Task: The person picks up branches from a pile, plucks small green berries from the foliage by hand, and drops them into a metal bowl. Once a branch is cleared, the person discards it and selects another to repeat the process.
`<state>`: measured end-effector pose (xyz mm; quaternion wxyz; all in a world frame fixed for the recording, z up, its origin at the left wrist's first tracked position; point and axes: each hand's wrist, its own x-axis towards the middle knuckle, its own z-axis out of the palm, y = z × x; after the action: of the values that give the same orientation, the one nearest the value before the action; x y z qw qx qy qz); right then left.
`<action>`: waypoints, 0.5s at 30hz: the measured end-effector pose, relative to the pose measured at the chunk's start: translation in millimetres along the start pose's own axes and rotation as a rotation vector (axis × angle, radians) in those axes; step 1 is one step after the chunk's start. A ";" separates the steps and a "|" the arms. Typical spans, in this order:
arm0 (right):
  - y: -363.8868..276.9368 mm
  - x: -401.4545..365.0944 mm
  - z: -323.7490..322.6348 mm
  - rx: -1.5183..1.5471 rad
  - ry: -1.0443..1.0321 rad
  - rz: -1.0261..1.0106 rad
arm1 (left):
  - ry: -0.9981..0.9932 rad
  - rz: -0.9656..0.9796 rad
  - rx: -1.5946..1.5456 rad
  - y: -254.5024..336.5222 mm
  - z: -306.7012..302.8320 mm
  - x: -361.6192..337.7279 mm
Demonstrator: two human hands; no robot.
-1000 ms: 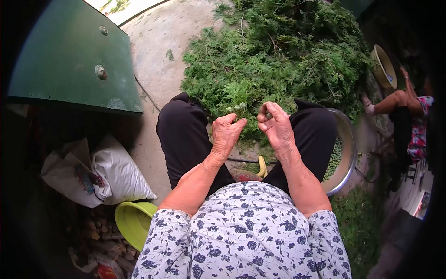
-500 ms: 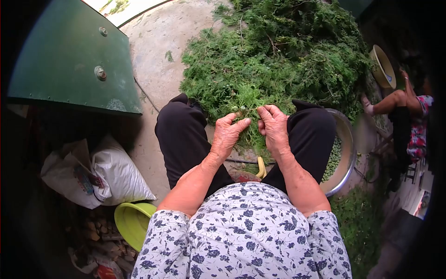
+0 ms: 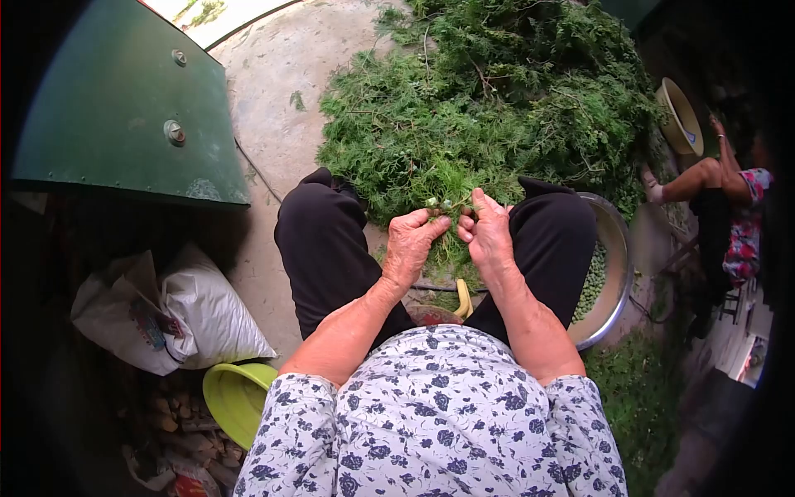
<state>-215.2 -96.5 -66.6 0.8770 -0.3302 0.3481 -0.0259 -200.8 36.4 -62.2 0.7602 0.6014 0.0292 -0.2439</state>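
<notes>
Between my knees, a feathery green conifer sprig is held up with a few small pale-green cones on it. My left hand pinches the sprig from the left, thumb against fingers, just under the cones. From the other side my right hand has its thumb and fingers closed on the same sprig. The fingertips are close together but apart. Beyond the hands lies a big heap of cut conifer branches. By my right knee stands a wide metal-rimmed basin holding many small green cones.
A green metal cabinet stands at the left. Below it are white sacks, a yellow-green basin and split firewood. At right, another person sits near a tan basin. A curved yellow handle shows between my legs.
My right hand has turned slightly, its index finger now pointing more upward. The left hand has shifted a little down and right, and the cones on the sprig show more plainly.
</notes>
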 end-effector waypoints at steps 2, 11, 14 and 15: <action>-1.6 -0.2 0.4 -0.095 0.015 -0.065 | 0.002 -0.017 -0.025 1.2 -0.2 -1.3; -51.3 -4.6 13.4 -0.013 -0.198 -0.184 | 0.109 0.089 0.233 5.3 -15.0 2.4; -48.9 -10.0 11.0 -0.034 -0.355 -0.175 | 0.121 0.200 0.487 0.4 -19.1 5.3; -46.3 -12.3 11.8 -0.067 -0.415 -0.169 | 0.121 0.199 0.488 2.3 -18.4 4.4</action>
<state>-208.6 -122.6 -25.3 0.9131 -0.3854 0.1317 -0.0193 -191.3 52.4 -66.7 0.6100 0.7801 -0.0444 -0.1314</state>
